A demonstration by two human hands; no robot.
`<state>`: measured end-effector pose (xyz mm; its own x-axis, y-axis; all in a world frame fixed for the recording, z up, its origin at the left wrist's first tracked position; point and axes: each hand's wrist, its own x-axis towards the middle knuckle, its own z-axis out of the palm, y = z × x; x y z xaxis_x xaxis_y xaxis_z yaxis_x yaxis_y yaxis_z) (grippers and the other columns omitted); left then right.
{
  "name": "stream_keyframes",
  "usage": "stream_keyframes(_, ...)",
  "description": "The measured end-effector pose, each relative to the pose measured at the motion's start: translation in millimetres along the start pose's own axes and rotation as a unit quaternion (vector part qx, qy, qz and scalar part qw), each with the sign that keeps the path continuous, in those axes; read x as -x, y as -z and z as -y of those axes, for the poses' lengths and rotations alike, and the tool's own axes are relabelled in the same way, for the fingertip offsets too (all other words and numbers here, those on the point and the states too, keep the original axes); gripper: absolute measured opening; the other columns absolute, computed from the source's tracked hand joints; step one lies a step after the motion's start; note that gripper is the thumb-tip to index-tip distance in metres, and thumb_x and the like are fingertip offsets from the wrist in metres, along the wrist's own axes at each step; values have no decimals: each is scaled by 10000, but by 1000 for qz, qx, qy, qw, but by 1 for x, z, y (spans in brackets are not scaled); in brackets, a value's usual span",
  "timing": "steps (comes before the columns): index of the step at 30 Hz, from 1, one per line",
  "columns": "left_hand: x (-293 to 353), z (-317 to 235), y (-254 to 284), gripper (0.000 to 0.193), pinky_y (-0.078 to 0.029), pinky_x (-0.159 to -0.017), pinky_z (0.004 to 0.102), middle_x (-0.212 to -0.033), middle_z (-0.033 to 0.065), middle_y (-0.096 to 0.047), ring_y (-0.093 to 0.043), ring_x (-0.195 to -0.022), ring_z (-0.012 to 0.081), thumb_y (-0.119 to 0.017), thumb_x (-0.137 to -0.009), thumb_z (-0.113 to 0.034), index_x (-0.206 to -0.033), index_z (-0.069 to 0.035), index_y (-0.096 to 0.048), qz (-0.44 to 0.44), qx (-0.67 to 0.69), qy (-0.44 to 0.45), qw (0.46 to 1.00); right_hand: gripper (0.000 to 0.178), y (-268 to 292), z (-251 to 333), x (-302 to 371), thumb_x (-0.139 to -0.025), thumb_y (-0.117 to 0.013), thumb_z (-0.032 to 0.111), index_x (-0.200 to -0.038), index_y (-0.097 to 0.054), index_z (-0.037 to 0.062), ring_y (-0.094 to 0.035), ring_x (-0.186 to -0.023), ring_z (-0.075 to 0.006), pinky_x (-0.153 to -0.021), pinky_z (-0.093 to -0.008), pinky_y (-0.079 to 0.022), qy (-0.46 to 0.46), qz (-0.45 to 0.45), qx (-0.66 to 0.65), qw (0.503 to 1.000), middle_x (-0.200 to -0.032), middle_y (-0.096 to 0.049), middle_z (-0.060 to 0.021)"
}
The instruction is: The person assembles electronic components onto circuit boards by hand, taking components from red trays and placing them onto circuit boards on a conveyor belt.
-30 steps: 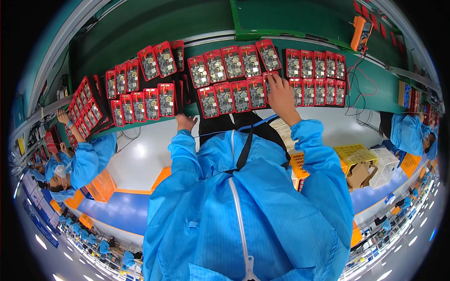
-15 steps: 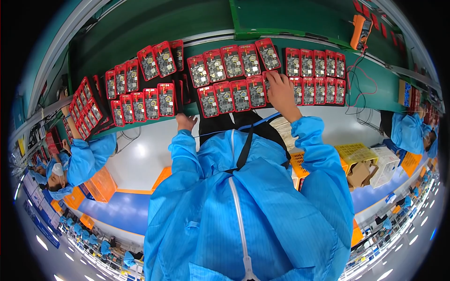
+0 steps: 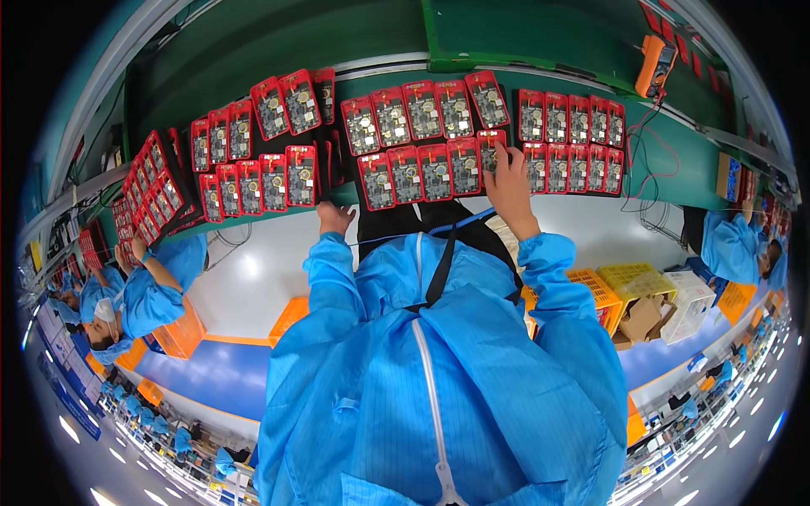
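From my seat at the far end of the head view, I have the right hand (image 3: 510, 190) just right of the frame's centre, over the last red-rimmed board (image 3: 490, 145) in the lower row of the middle group. Its fingers are partly bent and spread a little, and they cover the board's lower right part; I can't tell whether they grip the rim or only press on it. The left hand (image 3: 336, 219) rests at the near edge of the green bench (image 3: 666, 173), left of centre, loosely curled; its fingertips are tucked away, so I can't tell whether it has hold of anything. I judge the step to be seating or squaring up this one board beside its four lower-row neighbours (image 3: 434, 172), since its top edge sits slightly higher than theirs. As I read it, the next move calls for a light nudge to bring it level, then a clean lift of the fingers without dragging the neighbouring board. Straight above it, the upper-row end board (image 3: 487, 99) leans out of line with its row, so I'd say it wants the same straightening. The orange multimeter (image 3: 656, 67) at upper right sits well apart from both hands.
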<state>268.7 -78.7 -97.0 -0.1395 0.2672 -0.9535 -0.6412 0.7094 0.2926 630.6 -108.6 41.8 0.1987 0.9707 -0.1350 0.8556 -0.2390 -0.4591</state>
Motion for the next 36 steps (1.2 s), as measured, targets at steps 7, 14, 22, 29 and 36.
stream_keyframes(7, -8, 0, 3, 651, -174, -1089, 564, -1466, 99, -339, -272, -1378, 343, -355, -879, -559, -1403, -172, -354, -10, 9, 4, 1000, 563, -4, -1, 10, -854, -621, 127, -1373, -413, 54, -443, -1102, -443, -921, -511, -413, -4, -2, 1, 1000, -1295, -386, -234)
stream_keyframes(14, -11, 3, 2, 663, -170, -1094, 562, -1437, 87, -380, -301, -1357, 337, -396, -850, -603, -1372, -194, -400, -17, 8, 4, 1000, 407, 11, -10, -47, -829, -638, 172, -1192, -528, 24, -522, -922, -380, -800, -480, -461, 104, -105, 69, 987, -1061, -515, -189)
stream_keyframes(22, -11, 1, 8, 634, -182, -1089, 555, -1394, 68, -424, -312, -1345, 324, -429, -846, -600, -1327, -187, -450, -9, -6, 4, 1000, 745, -9, -5, -127, -821, -684, 402, -1396, -372, 46, -491, -1004, -449, -864, -518, -447, 21, -54, 80, 995, -1154, -461, -232)
stream_keyframes(29, -23, 9, 11, 664, -188, -1089, 577, -1448, 98, -335, -272, -1362, 361, -464, -851, -592, -1368, -180, -395, 1, 30, -12, 999, 822, -28, -7, -113, -804, -696, 459, -1356, -369, -54, -485, -998, -432, -797, -528, -459, 4, -83, 83, 993, -1137, -439, -237)
stream_keyframes(36, -84, 38, 75, 654, -170, -1101, 586, -1469, 106, -319, -269, -1368, 367, -469, -855, -583, -1380, -204, -379, 81, -437, -163, 881, 614, -22, 10, -112, -835, -658, 305, -1332, -431, 25, -497, -1020, -455, -846, -530, -447, 50, -88, 44, 994, -1185, -464, -228)
